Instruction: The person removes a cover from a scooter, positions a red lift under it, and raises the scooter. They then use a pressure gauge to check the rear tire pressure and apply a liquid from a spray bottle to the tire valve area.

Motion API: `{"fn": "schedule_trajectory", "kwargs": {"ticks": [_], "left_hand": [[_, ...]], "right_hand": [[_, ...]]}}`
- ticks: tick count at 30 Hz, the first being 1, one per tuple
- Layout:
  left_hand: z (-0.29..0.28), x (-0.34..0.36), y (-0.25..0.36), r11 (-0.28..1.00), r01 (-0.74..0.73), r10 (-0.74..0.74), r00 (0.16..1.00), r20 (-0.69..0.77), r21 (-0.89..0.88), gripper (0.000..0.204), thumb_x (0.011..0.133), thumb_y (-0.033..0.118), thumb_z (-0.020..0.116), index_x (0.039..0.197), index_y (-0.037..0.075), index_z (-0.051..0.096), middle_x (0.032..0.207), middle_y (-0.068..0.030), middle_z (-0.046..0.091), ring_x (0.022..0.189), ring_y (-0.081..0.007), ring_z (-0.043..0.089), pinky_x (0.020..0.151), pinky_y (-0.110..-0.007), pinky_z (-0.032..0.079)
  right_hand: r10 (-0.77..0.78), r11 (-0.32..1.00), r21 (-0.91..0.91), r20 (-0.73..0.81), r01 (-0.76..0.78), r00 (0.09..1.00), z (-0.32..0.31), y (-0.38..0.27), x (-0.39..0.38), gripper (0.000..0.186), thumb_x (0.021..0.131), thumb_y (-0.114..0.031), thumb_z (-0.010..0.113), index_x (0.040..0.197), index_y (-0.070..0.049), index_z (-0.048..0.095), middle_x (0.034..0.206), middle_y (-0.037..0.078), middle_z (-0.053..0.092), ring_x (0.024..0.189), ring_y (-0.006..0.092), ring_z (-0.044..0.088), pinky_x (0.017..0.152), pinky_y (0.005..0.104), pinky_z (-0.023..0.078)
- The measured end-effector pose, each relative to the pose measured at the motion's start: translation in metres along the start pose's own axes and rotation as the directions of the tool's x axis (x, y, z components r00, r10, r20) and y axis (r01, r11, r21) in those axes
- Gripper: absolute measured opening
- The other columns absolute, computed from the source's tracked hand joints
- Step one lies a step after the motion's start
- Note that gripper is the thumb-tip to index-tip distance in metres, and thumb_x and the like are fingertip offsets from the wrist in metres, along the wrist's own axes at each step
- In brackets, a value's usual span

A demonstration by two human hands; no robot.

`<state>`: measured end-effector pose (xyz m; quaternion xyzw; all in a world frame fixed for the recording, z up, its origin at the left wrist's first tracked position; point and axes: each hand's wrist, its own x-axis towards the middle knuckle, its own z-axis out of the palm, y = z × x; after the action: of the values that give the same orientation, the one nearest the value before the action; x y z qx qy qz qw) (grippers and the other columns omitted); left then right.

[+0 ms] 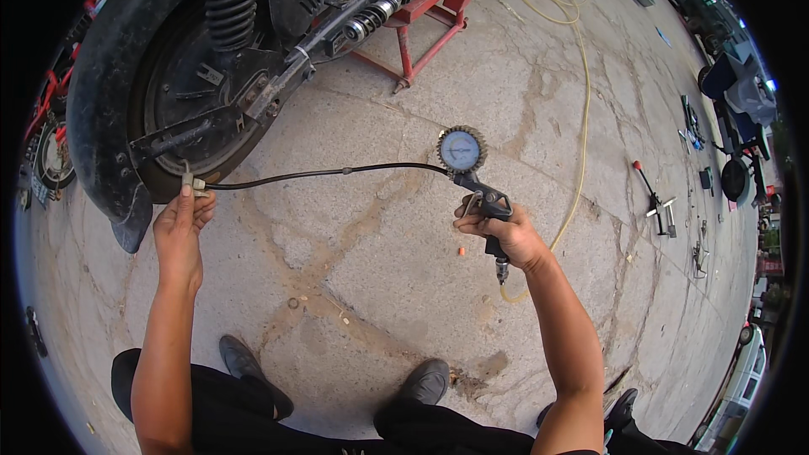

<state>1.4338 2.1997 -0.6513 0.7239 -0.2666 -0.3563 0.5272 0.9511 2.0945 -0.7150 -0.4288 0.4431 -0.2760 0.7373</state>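
My left hand pinches the air chuck at the end of a black hose. The chuck sits at the valve stem on the wheel of a motorbike. From there the hose runs right to a tire inflator gun with a round dial gauge on top. Around the inflator's handle and trigger, my right hand is closed. A yellow air line joins the fitting under the handle. How far the trigger is pressed I cannot tell.
A red metal stand is under the motorbike, beside a shock absorber. Tools, among them a T-handled one, lie on the cracked concrete at right. A small orange cap lies below the hose. Another person's shoe shows at lower right.
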Motion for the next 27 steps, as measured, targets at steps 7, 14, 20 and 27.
{"fn": "schedule_trajectory", "kwargs": {"ticks": [7,14,20,27], "left_hand": [[0.004,-0.002,0.004,1.0,0.01,-0.01,1.0,-0.018,-0.004,0.037,0.103,0.036,0.058,0.107,0.001,0.068,0.099,-0.0074,0.072,0.092,-0.013,0.065,0.087,-0.027,0.05],[0.007,-0.004,0.007,1.0,0.007,-0.008,0.999,-0.045,-0.018,0.036,0.104,0.035,0.058,0.105,0.001,0.069,0.097,-0.0062,0.072,0.088,-0.0114,0.064,0.084,-0.026,0.05],[0.005,-0.002,0.005,1.0,-0.003,0.003,1.0,-0.026,-0.026,0.035,0.104,0.035,0.058,0.106,0.002,0.069,0.096,-0.0054,0.072,0.088,-0.0101,0.064,0.083,-0.025,0.049],[0.005,-0.003,0.004,1.0,0.012,-0.013,0.999,-0.034,-0.028,0.035,0.104,0.035,0.058,0.106,0.002,0.069,0.096,-0.0059,0.072,0.088,-0.0102,0.065,0.083,-0.025,0.05]], "right_hand": [[0.018,0.999,-0.042,-0.018,-0.019,1.0,-0.006,-0.001,-0.001,0.038,0.079,0.001,0.053,0.115,0.009,0.062,0.106,0.019,0.069,0.099,0.0271,0.07,0.095,0.0374,0.057],[0.025,1.0,-0.016,-0.048,-0.026,0.999,-0.007,-0.002,0.0,0.037,0.08,0.001,0.053,0.116,0.009,0.06,0.105,0.018,0.068,0.095,0.0258,0.071,0.09,0.0367,0.058],[0.017,1.0,-0.016,-0.049,-0.018,0.999,-0.006,-0.004,0.001,0.039,0.08,0.002,0.053,0.118,0.01,0.059,0.109,0.02,0.068,0.097,0.0264,0.071,0.092,0.0374,0.058],[-0.042,0.998,0.039,-0.031,0.043,0.999,-0.006,-0.012,0.0,0.041,0.081,0.004,0.052,0.121,0.011,0.057,0.123,0.023,0.064,0.113,0.0298,0.068,0.104,0.0387,0.054]]}}
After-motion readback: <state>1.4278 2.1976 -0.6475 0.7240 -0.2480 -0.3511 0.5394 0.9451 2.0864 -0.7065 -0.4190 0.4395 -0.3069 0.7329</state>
